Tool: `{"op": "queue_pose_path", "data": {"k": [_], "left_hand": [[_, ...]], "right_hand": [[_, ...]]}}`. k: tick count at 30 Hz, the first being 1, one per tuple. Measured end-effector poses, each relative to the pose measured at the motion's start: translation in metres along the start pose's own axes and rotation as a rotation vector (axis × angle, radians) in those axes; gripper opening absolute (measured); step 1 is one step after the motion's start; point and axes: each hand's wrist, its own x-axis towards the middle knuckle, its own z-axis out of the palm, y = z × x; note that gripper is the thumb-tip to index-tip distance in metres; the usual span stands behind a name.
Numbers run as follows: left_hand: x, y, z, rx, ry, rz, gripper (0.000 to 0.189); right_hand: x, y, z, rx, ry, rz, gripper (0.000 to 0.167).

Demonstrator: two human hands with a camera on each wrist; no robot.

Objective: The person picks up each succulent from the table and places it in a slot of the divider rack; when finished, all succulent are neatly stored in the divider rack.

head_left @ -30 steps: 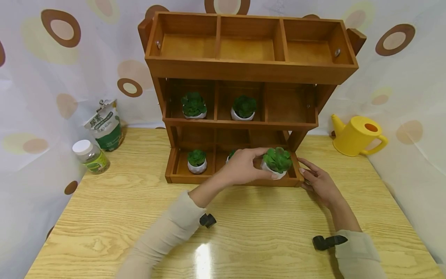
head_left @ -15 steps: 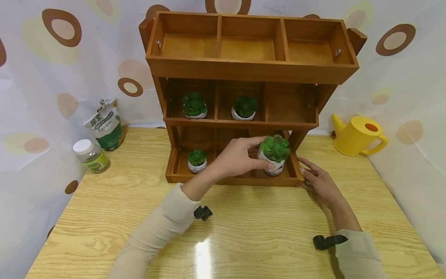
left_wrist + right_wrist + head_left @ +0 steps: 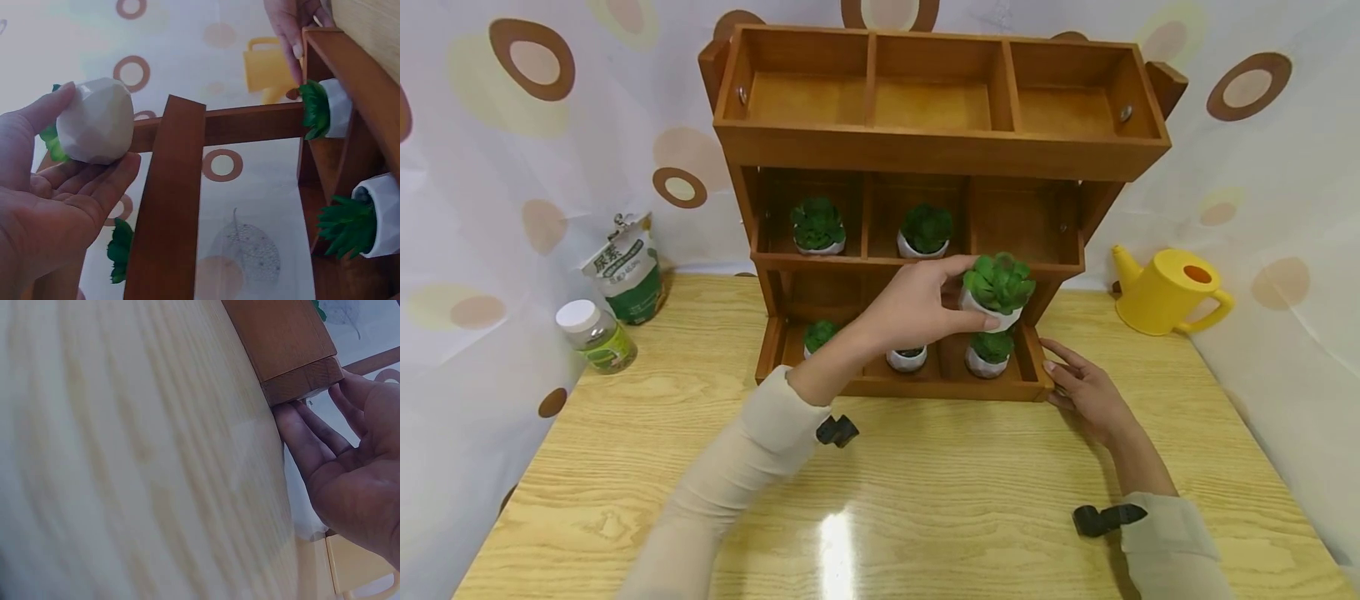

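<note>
My left hand (image 3: 913, 307) pinches a white faceted pot (image 3: 99, 122) between thumb and fingers. The potted succulent (image 3: 1002, 283) in it is bright green and overlaps the front edge of the middle tier, at the right compartment. Below it, on the bottom tier of the wooden plant stand (image 3: 942, 153), stand a right succulent (image 3: 990, 354), a middle one (image 3: 907, 360) whose leaves my hand hides, and a left one (image 3: 820, 336) partly behind my forearm. My right hand (image 3: 1090, 396) touches the stand's lower right end (image 3: 306, 381) with its fingers extended.
Two more succulents sit on the middle tier, in the left (image 3: 817, 227) and centre (image 3: 925, 232) compartments. A yellow watering can (image 3: 1172, 292) stands at the right. At the left are a white-lidded jar (image 3: 597, 336) and a clipped green-and-white bag (image 3: 628, 275).
My left hand has raised the held succulent from low over the bottom right compartment up to the middle tier's front edge, uncovering the plant below. My right hand stays at the stand's corner.
</note>
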Motion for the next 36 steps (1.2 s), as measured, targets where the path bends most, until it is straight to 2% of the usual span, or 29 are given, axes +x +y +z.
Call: {"op": "queue_pose_path", "data": {"k": [5, 17, 22, 27, 36], "left_hand": [[0.005, 0.008, -0.008, -0.023, 0.004, 0.011, 0.079], [0.015, 0.017, -0.02, -0.144, 0.055, 0.04, 0.073], [0.02, 0.02, -0.022, -0.112, 0.078, 0.032, 0.072], [0.026, 0.024, -0.02, -0.079, 0.078, 0.012, 0.073], [0.048, 0.031, -0.011, 0.026, 0.086, -0.024, 0.075]], "right_hand": [[-0.001, -0.002, 0.002, -0.002, -0.001, -0.004, 0.067], [0.0, 0.0, 0.001, 0.024, -0.007, -0.017, 0.067], [0.001, 0.001, 0.0, 0.004, -0.011, -0.014, 0.066], [0.001, 0.002, 0.0, 0.028, -0.005, -0.006, 0.066], [0.0, 0.0, 0.0, 0.021, -0.004, -0.009, 0.062]]}}
